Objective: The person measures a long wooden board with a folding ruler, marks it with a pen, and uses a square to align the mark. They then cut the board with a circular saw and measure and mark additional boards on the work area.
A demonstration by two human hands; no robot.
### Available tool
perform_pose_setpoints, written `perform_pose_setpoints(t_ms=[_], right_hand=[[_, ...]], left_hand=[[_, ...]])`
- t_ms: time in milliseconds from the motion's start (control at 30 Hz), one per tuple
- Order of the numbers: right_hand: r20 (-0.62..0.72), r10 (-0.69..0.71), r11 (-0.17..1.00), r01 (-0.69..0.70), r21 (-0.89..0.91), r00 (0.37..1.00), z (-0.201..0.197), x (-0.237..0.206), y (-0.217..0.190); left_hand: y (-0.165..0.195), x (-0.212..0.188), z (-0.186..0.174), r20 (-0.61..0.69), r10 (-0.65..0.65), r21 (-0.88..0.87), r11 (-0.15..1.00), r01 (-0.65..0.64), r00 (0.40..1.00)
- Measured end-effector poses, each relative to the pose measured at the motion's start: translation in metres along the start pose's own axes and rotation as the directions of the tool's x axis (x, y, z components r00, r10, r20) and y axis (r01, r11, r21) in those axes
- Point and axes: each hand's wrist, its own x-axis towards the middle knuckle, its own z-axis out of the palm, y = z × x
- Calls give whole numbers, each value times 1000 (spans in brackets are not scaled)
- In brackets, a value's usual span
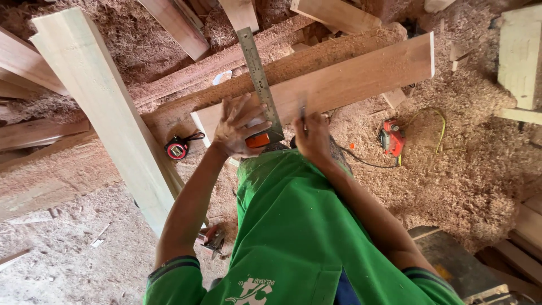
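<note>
A pale, smooth-planed board (339, 79) runs from the middle of the frame up toward the upper right, its surface a warm pinkish tan with a clean square end. Across it lies a metal square (258, 79): a thin grey steel blade with fine ruled markings, reaching up to the top centre, and an orange stock at its lower end by the board's near edge.

The left hand (240, 129) lies flat over the board and the square's lower end, fingers spread wide and pressing down, the forearm bare and stretched up from the lower left. It grips nothing; it is open and bears on the tool.

The right hand (311, 135) sits just right of the blade, knuckles bent, fingers pinched together on a thin pencil (302, 111) whose tip meets the board beside the blade. Its forearm comes up from the lower right. Both arms emerge from a green shirt (293, 237) with dark-striped cuffs.

Fluffy reddish sawdust (468, 158) covers the floor. A long, light plank (107, 107) slants down the left side. A round red and black tape measure (177, 148) lies left of the board's near end, and a red power tool (392, 138) with a yellow cord rests on the sawdust to the right.
</note>
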Motion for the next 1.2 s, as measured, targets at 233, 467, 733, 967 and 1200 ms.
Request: perform_pose_setpoints(t_ms=[233,467,733,967,1200], right_hand=[[-190,-173,932,223,287,967,-6,57,-55],[-118,-369,929,361,-83,922,-30,-23,-46],[382,54,927,-189,325,922,16,-7,2],[244,160,953,-214,213,956,9,-4,14],[-56,395,745,-284,603,917,-129,-18,56]], left_hand=[[-3,4,7,-143,68,0,998,-68,987],[-6,5,2,-110,77,33,997,-74,991],[0,8,-4,-83,47,8,999,-46,995],[5,-9,-5,81,-327,157,937,312,941],[-14,-17,-15,343,-164,642,759,-104,925]])
